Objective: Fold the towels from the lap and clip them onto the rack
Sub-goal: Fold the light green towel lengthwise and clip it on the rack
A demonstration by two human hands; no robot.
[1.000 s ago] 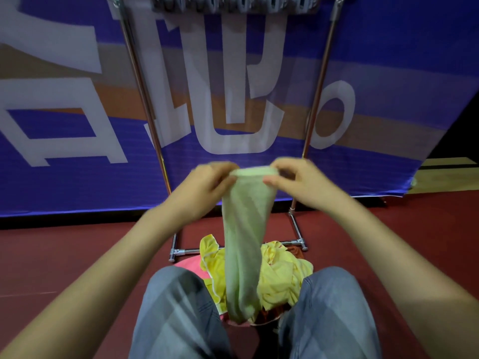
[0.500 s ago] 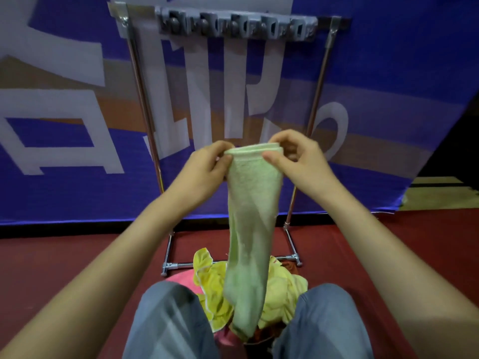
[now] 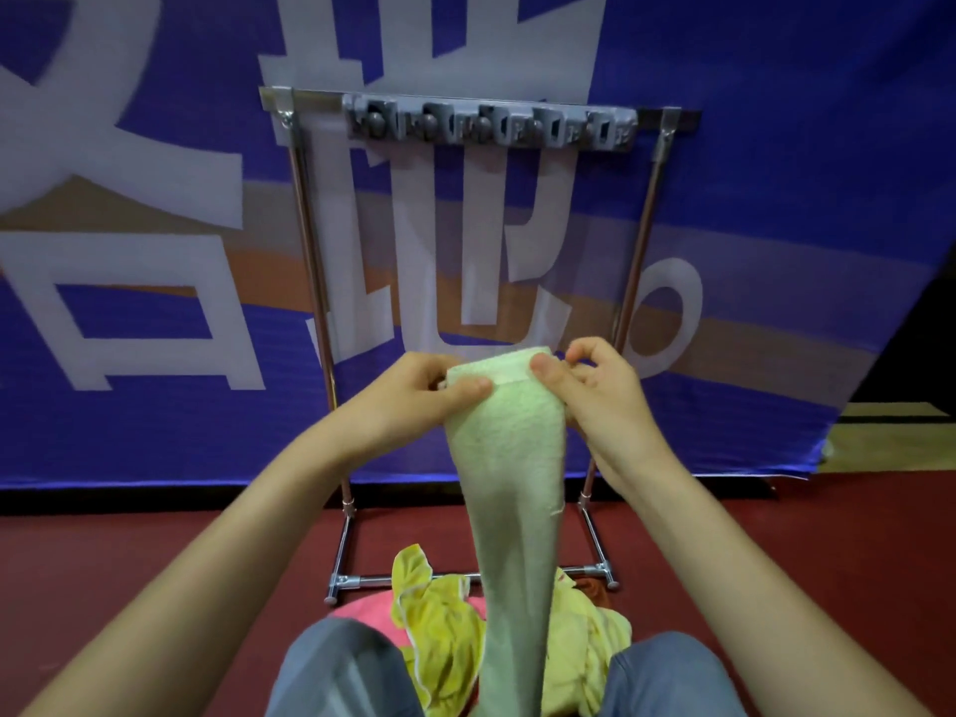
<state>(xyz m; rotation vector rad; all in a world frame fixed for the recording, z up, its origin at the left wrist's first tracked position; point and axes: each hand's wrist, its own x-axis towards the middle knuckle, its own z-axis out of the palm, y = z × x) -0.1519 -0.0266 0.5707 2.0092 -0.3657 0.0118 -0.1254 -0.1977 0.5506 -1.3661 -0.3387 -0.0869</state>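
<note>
Fingers (image 3: 468, 388) of the left hand (image 3: 408, 395) and right hand (image 3: 600, 401) pinched the folded green towel (image 3: 509, 458) short of the rack (image 3: 310, 251). Its clips (image 3: 489, 127) held nothing, and more towels (image 3: 439, 628) lay on the lap.

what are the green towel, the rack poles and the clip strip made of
Green towel: soft terry cotton by the look, matte with a nubby looped pile. Rack poles: metal, probably chromed steel, shiny with bright glints along them. Clip strip: likely grey moulded plastic, dull and even in colour; too blurred to be sure.
</note>
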